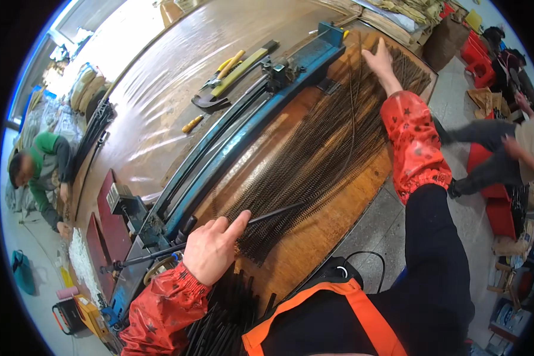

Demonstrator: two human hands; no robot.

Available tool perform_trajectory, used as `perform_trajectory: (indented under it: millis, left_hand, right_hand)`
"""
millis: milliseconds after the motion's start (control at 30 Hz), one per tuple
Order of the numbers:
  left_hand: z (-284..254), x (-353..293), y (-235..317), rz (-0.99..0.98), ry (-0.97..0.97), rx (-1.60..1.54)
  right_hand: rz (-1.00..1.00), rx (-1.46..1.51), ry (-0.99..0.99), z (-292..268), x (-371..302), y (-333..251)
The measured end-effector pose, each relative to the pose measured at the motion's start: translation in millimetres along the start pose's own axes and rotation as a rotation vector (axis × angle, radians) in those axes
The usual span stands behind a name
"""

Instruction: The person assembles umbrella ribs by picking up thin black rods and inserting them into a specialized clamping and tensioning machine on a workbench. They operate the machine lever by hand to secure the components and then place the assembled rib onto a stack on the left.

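Orange strap [368, 314] closest to lens. Left hand [209, 250] has its fingers wrapped on a black tube [279, 211], which lies slantwise over the near end of the coiled strands [302, 151], spread on the wooden bench [344, 216] beside the blue rail [243, 142]. Right hand [381, 64] is over the far end, thumb spread; can't tell if it pinches a strand. Advice: keep tube steady, grip near its tip, work one strand at a time, straight, no kinks or snagged neighbours.
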State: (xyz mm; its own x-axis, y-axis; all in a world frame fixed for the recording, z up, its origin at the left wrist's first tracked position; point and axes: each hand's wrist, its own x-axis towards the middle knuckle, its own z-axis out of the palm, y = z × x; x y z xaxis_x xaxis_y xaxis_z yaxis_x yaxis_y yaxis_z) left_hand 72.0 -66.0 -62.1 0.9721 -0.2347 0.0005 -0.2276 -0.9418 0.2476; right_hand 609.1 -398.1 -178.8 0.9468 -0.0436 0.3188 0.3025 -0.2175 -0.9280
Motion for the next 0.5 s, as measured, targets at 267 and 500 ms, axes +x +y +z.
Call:
perform_trajectory:
  millis: [267, 500]
  left_hand:
    - [-28, -3, -12, -0.206, 0.221, 0.088]
    - [-44, -26, -14, -0.207, 0.231, 0.216]
  right_hand:
    - [-0.456, 0.023, -0.951, 37, -247, -166]
    - [-0.674, 0.228, -0.663, 72, -293, -203]
